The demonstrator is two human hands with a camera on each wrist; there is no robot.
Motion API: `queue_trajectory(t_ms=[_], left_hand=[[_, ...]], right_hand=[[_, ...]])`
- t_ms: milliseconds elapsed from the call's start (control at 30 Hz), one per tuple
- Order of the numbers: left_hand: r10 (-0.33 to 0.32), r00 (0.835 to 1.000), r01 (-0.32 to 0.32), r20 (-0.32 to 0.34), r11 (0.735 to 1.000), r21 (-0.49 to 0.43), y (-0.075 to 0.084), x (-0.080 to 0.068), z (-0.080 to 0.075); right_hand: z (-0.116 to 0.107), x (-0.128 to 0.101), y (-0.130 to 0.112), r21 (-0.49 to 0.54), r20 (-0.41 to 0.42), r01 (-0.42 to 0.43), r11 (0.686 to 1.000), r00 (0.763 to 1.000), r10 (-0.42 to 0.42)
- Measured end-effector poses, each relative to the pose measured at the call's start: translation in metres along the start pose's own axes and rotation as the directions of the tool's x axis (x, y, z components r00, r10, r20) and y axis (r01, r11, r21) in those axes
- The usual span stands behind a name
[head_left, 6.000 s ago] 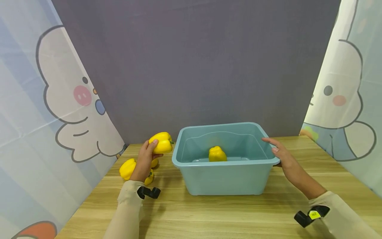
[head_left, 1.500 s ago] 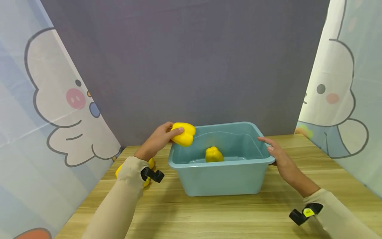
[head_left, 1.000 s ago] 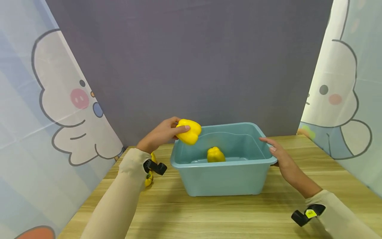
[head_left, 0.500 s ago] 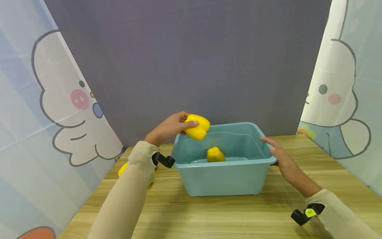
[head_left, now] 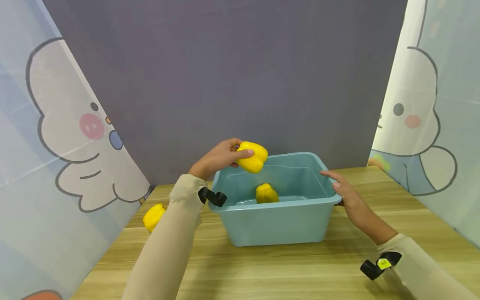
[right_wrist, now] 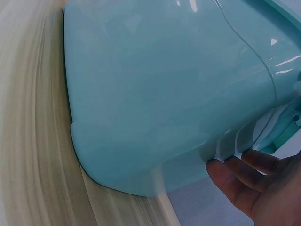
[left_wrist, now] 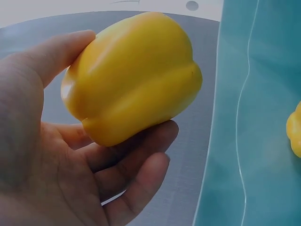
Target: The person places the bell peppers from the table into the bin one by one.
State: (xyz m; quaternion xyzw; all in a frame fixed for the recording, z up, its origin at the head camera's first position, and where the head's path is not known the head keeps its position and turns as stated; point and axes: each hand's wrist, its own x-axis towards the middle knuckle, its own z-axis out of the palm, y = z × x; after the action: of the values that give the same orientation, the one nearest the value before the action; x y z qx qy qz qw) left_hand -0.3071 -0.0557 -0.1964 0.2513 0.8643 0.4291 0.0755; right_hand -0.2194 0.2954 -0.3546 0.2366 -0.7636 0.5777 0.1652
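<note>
My left hand point(head_left: 221, 157) holds a yellow bell pepper point(head_left: 253, 157) over the back left part of a blue-green plastic tub point(head_left: 277, 225). In the left wrist view the thumb lies on one side of the held pepper point(left_wrist: 136, 75) and the fingers support the other. A second yellow pepper point(head_left: 266, 194) lies inside the tub, its base hidden by the front wall. At the tub's right rim is my right hand point(head_left: 348, 198), thumb on top and fingers below. The right wrist view has those fingertips point(right_wrist: 217, 165) against the outer wall point(right_wrist: 155, 94).
Another yellow pepper point(head_left: 153, 216) sits on the wooden table point(head_left: 232, 271) at the left, partly behind my left sleeve point(head_left: 168, 237). A grey panel point(head_left: 225, 75) rises behind the tub, and printed curtains point(head_left: 22, 200) stand on both sides.
My left hand has carried its pepper up and right, from beside the tub to above it, tilting the pepper. My right hand stays at the rim. Some left-hand peppers are now hidden by the sleeve.
</note>
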Motion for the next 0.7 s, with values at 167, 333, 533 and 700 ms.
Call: queue_trajectory(t_ms=[167,333,533,700], left_hand=[[-0.011,1.0,0.011,0.002,1.0,0.011,-0.002,0.008,0.004],[0.006,1.0,-0.007,0.02,1.0,0.012,-0.004,0.013,0.008],[0.005,0.999,-0.008,0.036,0.997,0.08,-0.004,0.022,0.014],[-0.011,0.999,0.005,0.039,0.991,0.132,0.0,0.027,0.017]], right_hand=[[0.0,0.001,0.0,-0.006,0.003,0.0,1.0,1.0,0.0],[0.0,0.001,0.0,-0.001,-0.004,-0.004,1.0,1.0,0.003],[0.001,0.001,0.0,-0.001,0.002,-0.013,1.0,1.0,0.013],[0.001,0.001,-0.001,-0.004,0.006,-0.012,1.0,1.0,0.012]])
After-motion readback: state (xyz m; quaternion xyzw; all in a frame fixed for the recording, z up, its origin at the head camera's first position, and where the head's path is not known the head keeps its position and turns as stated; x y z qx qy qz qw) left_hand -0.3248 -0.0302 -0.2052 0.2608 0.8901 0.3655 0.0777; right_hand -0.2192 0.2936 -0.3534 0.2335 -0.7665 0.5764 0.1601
